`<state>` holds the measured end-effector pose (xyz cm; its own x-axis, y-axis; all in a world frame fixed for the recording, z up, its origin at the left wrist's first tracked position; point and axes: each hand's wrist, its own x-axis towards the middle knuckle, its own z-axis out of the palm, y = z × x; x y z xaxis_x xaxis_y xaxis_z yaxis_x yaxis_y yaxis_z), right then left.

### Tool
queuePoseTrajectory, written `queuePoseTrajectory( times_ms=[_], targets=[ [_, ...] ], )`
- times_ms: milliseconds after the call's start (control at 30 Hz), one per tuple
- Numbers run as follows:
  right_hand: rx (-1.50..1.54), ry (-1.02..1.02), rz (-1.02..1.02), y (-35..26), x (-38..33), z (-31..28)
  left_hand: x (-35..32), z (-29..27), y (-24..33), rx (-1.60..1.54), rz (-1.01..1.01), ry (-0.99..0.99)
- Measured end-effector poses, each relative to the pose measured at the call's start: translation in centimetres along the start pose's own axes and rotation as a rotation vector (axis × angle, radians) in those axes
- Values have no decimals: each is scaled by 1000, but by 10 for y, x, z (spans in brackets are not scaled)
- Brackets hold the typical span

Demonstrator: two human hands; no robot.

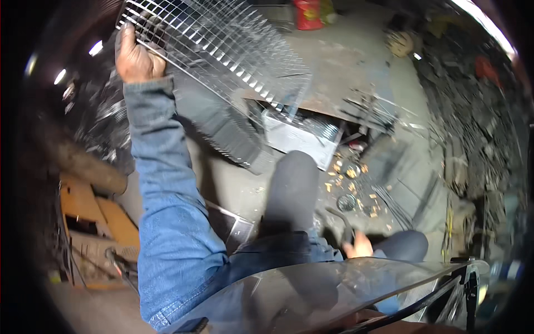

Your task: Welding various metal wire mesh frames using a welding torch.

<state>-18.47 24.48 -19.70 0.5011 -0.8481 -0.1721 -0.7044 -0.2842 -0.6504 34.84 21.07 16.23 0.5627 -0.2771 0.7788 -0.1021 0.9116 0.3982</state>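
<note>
My left hand, arm stretched forward, is closed around the edge of a wire mesh basket. Its shiny metal grid is blurred and leans up at the far left, with its lower corner close to a white box. Low at the right, beside my knee, my right hand is wrapped around a dark curved tool. The visor hides part of that hand, and the tool's exact kind does not show.
A clear visor crosses the lower edge. Metal rods lie by a worn board. Small tan bits litter the floor. A dark scrap heap lines the right; an orange-brown case stands left, a red bag far off.
</note>
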Motion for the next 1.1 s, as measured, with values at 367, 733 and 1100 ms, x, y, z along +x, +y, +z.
queuePoseTrajectory(
  times_ms=[367, 733, 1100],
  targets=[
    [1128, 1302, -263, -77, 64, -260, -196, 203, -151, -593, -806, -347],
    [797, 969, 268, 12, 222, -341, -189, 179, -257, 361, -899, -628],
    [316, 1030, 72, 98, 261, -325, -220, 172, -305, 401, -1057, -658]
  ],
)
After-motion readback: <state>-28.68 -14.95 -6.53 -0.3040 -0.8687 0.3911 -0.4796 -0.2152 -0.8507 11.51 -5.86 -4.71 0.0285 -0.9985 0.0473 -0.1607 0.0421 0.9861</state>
